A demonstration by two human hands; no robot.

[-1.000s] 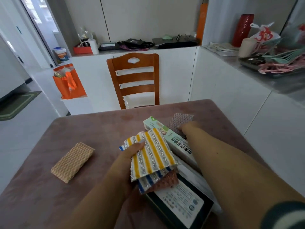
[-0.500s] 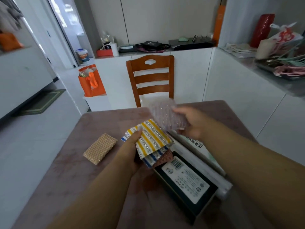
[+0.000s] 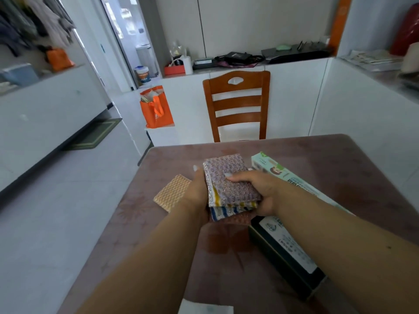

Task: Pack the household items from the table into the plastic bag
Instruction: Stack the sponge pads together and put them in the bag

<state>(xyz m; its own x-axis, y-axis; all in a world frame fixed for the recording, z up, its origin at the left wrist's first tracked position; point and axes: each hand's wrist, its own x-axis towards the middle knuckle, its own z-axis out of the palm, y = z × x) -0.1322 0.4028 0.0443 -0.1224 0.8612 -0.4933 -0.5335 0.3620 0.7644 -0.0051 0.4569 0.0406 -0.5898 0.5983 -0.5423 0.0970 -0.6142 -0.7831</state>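
Note:
Both my hands hold a stack of scrubbing cloths (image 3: 229, 177) above the mauve table (image 3: 340, 168). A purple glittery cloth lies on top, with yellow-striped, blue-striped and reddish ones beneath. My left hand (image 3: 198, 189) grips the stack's left edge from below. My right hand (image 3: 256, 189) presses the purple cloth down from the right. A beige waffle-textured cloth (image 3: 171, 192) lies on the table left of my left hand. A long pale green box (image 3: 281, 175) and a dark box with a white label (image 3: 285, 252) lie under my right forearm. No plastic bag is visible.
A wooden chair (image 3: 237, 105) stands at the table's far edge. An orange tote bag (image 3: 156, 109) sits on a low white ledge beyond the left corner. White counters with clutter run along the back and right. A white scrap (image 3: 205, 309) shows at the near edge.
My right hand carried the purple cloth from the table's far side and laid it on the striped stack in my left hand. The view swung leftward.

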